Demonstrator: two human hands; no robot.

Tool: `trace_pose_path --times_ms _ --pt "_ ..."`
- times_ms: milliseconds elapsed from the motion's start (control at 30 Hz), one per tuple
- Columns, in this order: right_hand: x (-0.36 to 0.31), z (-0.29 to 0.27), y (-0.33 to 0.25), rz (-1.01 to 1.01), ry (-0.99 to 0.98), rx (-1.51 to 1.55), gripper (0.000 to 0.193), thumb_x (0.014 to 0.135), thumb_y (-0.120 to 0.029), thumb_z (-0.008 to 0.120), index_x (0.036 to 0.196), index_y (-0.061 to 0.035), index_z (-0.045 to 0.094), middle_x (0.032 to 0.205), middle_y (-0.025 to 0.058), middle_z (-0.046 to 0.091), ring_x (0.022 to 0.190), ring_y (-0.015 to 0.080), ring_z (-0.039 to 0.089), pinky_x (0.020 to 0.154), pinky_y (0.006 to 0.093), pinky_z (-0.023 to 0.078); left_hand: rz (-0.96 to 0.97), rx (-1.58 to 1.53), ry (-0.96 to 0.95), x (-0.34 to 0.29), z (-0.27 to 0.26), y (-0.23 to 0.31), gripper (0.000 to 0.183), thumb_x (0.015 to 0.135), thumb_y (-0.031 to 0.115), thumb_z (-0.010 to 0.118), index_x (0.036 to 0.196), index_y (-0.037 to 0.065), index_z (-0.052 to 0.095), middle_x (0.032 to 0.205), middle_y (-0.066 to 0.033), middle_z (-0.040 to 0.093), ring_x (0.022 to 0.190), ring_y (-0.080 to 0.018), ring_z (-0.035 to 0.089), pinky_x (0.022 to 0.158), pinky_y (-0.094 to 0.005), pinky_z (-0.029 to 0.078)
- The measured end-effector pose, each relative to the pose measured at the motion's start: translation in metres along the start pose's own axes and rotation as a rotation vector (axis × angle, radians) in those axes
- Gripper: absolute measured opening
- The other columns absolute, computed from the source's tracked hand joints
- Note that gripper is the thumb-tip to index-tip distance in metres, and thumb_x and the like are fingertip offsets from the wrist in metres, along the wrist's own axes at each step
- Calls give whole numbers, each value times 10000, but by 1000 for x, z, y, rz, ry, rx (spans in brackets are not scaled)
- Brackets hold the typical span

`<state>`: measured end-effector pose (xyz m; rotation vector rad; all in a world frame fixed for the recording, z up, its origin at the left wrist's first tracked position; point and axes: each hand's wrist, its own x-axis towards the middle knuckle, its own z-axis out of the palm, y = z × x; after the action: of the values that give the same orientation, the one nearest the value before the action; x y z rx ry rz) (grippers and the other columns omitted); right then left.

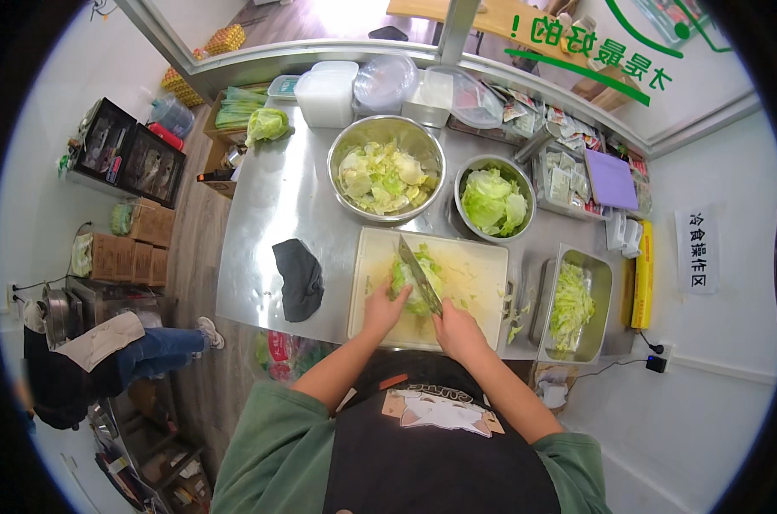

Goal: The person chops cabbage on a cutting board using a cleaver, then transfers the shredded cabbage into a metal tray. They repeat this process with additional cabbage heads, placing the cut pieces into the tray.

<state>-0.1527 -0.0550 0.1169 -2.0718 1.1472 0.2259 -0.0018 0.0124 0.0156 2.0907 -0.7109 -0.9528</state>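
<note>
My right hand [457, 327] is closed round the handle of a kitchen knife [418, 272], whose blade slants away to the upper left across a piece of lettuce [402, 276]. The fingers of my left hand [387, 307] grip that lettuce from its left side, close to the blade. Both lie over a pale cutting board [373, 257] strewn with small green shreds. Beyond the board, a wide steel bowl [335, 190] holds torn pale leaves, and a smaller steel bowl [462, 224] holds larger lettuce pieces. To the right, a rectangular steel pan [605, 300] contains shredded lettuce.
A black cloth [298, 279] lies left of the board on the steel table [251, 248]. A whole lettuce [268, 125] sits at the far left corner. Plastic containers [327, 96] and boxes of sachets [567, 178] line the back. Another person [140, 349] stands off to the left.
</note>
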Motion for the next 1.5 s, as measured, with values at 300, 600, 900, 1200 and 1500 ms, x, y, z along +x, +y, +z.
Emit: trace_pose_path --times_ms 300,600,900,1200,1500 --pt "4 15 7 43 -44 -12 218 876 -164 486 981 25 457 790 303 597 768 474 582 690 537 456 16 -9 35 -5 -1 7 582 802 429 647 1190 1 570 978 -245 643 931 -359 628 811 -398 483" --pt "-2 75 52 49 70 68 250 880 -196 475 989 28 458 799 299 596 758 464 582 678 536 453 -7 -177 -11 -1 2 -10 589 835 377 631 1274 5 504 1004 -175 649 858 -236 629 770 -331 481" --pt "-18 39 63 -14 41 118 246 884 -198 526 989 17 473 778 275 596 755 457 573 666 514 447 7 -382 -230 43 -45 -61 670 848 271 629 1396 18 339 1231 -165 542 1054 -203 554 885 -303 442" --pt "-37 25 57 -21 72 205 233 883 -181 535 961 25 459 779 280 591 759 469 564 665 517 442 185 -20 19 34 -38 -46 724 786 289 682 1354 -26 361 1255 -227 512 1126 -296 532 929 -347 426" --pt "29 86 19 -26 160 166 256 888 -182 537 955 37 421 701 286 576 687 474 561 623 527 444 -105 -307 -103 40 -51 -73 574 794 273 667 1255 -23 493 1089 -198 630 995 -265 618 853 -335 464"
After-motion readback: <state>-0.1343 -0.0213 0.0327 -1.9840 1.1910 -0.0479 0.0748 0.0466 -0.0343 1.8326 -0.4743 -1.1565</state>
